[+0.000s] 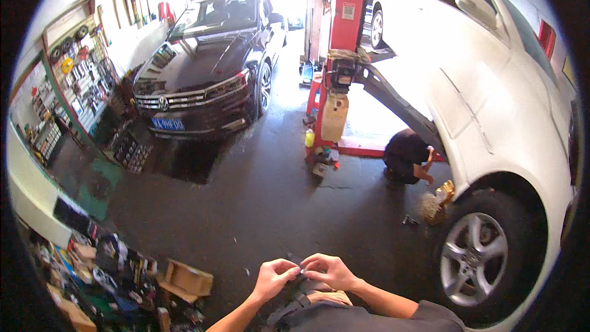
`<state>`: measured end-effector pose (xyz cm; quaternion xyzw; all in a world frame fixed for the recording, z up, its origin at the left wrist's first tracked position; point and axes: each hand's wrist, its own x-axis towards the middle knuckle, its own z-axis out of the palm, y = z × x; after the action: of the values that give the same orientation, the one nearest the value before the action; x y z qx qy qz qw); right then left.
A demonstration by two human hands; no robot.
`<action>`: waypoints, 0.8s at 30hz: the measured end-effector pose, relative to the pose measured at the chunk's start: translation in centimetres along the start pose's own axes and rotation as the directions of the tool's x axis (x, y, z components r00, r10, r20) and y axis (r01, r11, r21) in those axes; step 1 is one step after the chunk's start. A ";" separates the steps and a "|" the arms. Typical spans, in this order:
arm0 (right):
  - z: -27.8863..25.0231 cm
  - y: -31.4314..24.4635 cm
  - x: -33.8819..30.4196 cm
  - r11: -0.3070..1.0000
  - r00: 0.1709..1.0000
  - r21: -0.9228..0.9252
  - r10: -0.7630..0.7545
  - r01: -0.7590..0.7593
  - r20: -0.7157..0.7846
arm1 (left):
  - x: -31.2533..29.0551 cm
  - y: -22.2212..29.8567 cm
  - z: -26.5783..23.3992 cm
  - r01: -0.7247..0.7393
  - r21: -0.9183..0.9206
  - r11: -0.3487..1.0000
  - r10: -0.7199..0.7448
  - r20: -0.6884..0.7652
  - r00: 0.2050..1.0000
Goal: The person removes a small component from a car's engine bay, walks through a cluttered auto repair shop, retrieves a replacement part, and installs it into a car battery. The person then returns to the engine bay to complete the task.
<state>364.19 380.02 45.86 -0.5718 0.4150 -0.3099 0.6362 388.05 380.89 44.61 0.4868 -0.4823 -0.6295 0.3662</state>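
Observation:
My left hand (275,278) and my right hand (332,272) meet in front of my body, low in the middle of the view. Thumbs and forefingers of both are pinched together on a tiny pale piece (302,270), too small to name. The other fingers are curled in. Below the hands is my dark clothing (369,316). To the right of my right arm is the silver-spoked front wheel (474,259) of a white car (491,104).
Another person (405,155) crouches beside the white car, near a red lift post (349,12). A black car (203,61) stands at far left. Cardboard boxes (187,280) and piled clutter (117,270) lie lower left, with a tool wall (80,80) beyond.

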 end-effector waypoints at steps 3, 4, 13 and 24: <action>-2.9 0.8 13.1 0.998 0.998 0.041 -0.045 0.047 -0.048 | 12.7 1.7 -6.6 0.041 0.093 0.995 -0.046 0.052 0.998; -3.9 0.8 17.9 0.999 0.999 0.036 0.021 -0.020 -0.027 | 16.6 2.5 -8.6 0.051 0.013 0.999 -0.052 0.058 0.997; -14.0 -9.3 57.7 0.996 0.986 0.028 -0.091 0.088 0.138 | 47.2 14.8 -26.6 0.083 -0.046 0.996 -0.089 -0.139 0.986; -34.2 -11.6 101.4 0.988 0.991 0.100 0.126 -0.122 -0.044 | 94.4 22.4 -40.3 0.021 -0.153 0.988 -0.044 -0.149 0.988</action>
<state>381.90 274.03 39.65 -0.5055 0.4499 -0.3036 0.6708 402.44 276.97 39.20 0.5120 -0.3959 -0.6312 0.4274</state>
